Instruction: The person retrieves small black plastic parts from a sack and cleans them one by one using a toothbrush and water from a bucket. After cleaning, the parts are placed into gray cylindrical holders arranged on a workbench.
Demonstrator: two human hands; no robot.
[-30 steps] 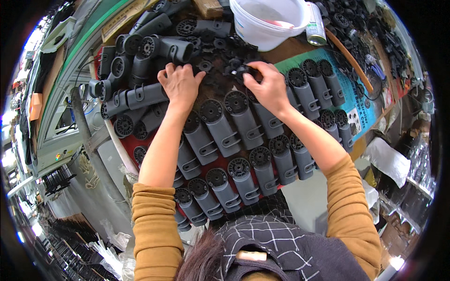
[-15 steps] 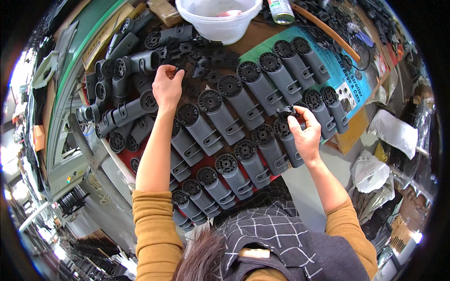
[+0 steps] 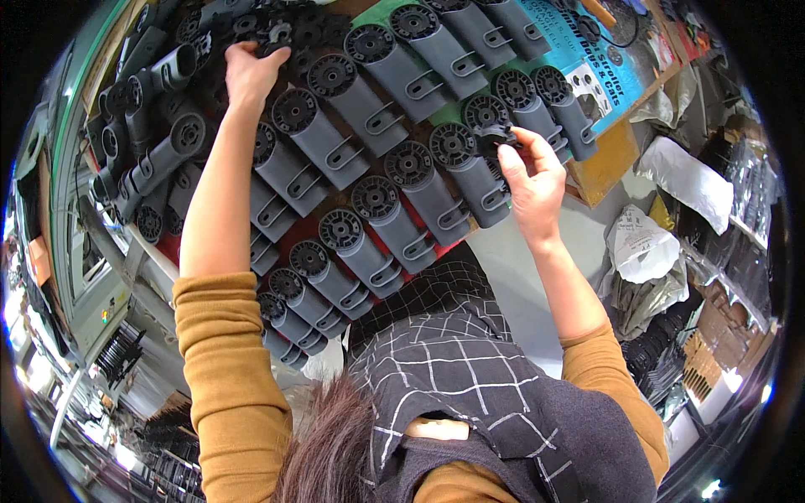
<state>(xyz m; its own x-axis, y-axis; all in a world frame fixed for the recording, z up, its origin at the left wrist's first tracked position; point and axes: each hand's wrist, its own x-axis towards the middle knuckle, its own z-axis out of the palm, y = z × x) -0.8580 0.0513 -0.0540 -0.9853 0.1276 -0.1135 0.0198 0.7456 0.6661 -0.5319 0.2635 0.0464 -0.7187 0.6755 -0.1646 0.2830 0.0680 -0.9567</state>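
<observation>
At the far left of the bench, my left hand (image 3: 251, 75) reaches into a pile of small black plastic parts (image 3: 314, 27). Its thumb and index finger are spread apart, with a curved black piece (image 3: 279, 34) just beyond them; the other fingertips are partly hidden. My right hand (image 3: 537, 180) pinches a small black curved plastic part (image 3: 495, 132) between thumb and fingers. That part is over the round end of one of the grey tubular housings (image 3: 480, 180). Similar housings (image 3: 340, 138), each with a round ribbed head and a slotted clip, lie in slanting rows between my hands.
More grey housings (image 3: 176, 67) are heaped at the left. A printed blue-green cardboard sheet (image 3: 616, 75) lies under the rows at the right, near a brown cardboard edge (image 3: 608, 163). White plastic bags (image 3: 641, 243) hang beyond the bench's right side.
My view has shifted, so the bench appears higher and further left. My left hand has gone deeper into the parts pile, its fingers spreading. My right hand still holds its black part over the housings.
</observation>
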